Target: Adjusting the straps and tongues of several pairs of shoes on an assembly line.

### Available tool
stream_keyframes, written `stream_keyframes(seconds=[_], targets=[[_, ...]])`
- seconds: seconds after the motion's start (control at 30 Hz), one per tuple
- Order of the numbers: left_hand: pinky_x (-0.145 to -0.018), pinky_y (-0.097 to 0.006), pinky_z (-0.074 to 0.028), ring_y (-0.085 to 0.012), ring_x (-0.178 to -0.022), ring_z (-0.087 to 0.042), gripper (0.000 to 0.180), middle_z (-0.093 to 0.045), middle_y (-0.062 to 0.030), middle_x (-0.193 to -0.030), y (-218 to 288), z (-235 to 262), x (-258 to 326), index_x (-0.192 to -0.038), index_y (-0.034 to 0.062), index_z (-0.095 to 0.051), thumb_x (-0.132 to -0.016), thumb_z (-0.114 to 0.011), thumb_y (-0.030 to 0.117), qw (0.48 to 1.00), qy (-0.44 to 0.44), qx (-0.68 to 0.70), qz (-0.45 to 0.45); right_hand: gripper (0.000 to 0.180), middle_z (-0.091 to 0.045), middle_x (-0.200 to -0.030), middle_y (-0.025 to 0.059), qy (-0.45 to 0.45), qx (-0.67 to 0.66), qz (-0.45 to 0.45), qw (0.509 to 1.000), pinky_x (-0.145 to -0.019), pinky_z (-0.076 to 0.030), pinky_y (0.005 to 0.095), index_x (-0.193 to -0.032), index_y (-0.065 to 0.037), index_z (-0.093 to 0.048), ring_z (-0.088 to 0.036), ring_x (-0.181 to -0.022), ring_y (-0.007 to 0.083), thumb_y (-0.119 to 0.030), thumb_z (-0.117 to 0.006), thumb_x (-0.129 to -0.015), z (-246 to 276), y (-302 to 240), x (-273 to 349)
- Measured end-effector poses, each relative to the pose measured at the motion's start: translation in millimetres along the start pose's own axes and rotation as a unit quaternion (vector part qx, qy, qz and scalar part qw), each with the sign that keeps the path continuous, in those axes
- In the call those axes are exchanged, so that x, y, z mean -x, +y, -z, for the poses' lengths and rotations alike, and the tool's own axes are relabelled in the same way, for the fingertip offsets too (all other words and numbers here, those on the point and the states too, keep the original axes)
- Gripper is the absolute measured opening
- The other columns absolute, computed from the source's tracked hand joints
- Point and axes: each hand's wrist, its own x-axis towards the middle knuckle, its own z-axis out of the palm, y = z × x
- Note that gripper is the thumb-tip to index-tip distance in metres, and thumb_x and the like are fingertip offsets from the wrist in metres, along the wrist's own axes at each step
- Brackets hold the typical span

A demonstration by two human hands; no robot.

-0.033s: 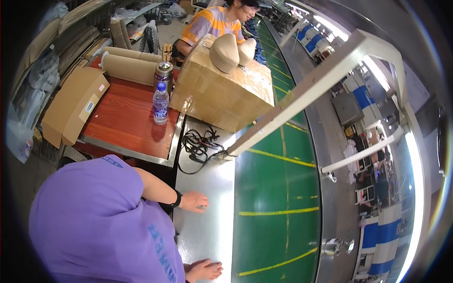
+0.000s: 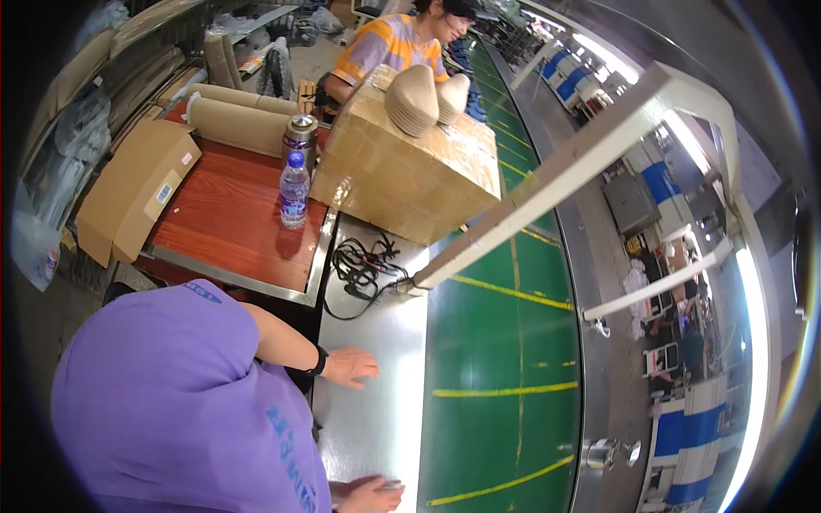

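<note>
- Left hand [image 2: 349,366], black band at the wrist: palm down on the steel ledge [image 2: 376,427] that borders the near edge of the green belt [image 2: 505,342]. Fingers loose and spread, closed around nothing, tips aimed at the belt but short of its edge.
- Right hand [image 2: 369,494]: also on the ledge, further down the belt's near edge, half cut off by the bottom of the view. Fingers partly curled; cannot tell whether anything sits inside them.
- Long axis of the ledge: parallel to the belt, so both hands lie in line along that same edge.
- Nearest loose thing: black cable bundle [image 2: 363,267], a tangled heap on the ledge just off the belt's near edge. Up the belt from the left hand and apart from it, off to the side of the fingers rather than ahead of them.
- Left hand clearly the closer to the bundle; right hand well apart from it, with the left hand in between.
- Further up the belt: large cardboard box [image 2: 410,171] beside the belt's near edge, tan moulded forms [image 2: 415,101] resting on top.
- Away from the belt, past the ledge: wooden table [image 2: 231,222] carrying a water bottle [image 2: 294,190].
</note>
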Motion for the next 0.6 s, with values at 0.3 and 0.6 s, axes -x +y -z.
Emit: stream_keyframes(seconds=[0.3,0.6], targets=[[-0.112,-0.044,-0.027,-0.0290,-0.138,-0.029,0.051,-0.034,-0.0120,-0.148,-38,-2,18,-0.137,0.0115,-0.045,-0.096,-0.047,0.040,0.990,0.017,-0.087,-0.106,0.066,-0.044,-0.130,0.0319,-0.042,0.071,0.101,0.991,-0.104,-0.032,0.0516,-0.130,0.005,-0.044,-0.042,-0.122,0.0421,-0.046,-0.052,-0.090,-71,28,-45],[-0.112,-0.044,-0.027,-0.0299,-0.138,-0.029,0.052,-0.035,-0.0136,-0.148,-44,-16,23,-0.138,0.0092,-0.045,-0.094,-0.050,0.037,0.986,0.078,-0.073,-0.128,0.068,-0.027,-0.143,0.0371,-0.089,-0.037,0.097,0.991,-0.112,-0.018,0.0532,-0.141,0.009,-0.029,-0.026,-0.134,0.0500,-0.038,-0.045,-0.095,-25,28,-24]])
